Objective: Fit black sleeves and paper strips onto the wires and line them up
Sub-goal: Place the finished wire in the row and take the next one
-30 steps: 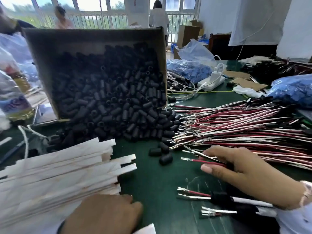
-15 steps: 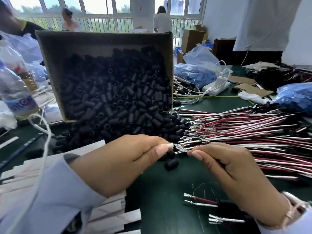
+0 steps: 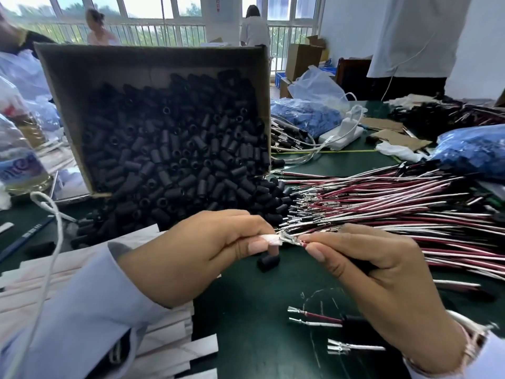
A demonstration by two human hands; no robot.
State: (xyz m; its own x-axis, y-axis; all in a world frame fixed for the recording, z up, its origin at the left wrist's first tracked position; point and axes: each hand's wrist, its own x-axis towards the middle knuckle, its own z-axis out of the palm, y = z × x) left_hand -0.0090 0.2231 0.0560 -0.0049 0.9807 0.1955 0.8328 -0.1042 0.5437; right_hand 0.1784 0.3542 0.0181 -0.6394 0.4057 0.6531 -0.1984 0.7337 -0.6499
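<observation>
since 0.5 s ago a white paper strip has appeared, pinched in the fingers of the left hand, meeting the wire pinched by the right hand, just below the box of sleeves. the bottle label is unreadable.
</observation>
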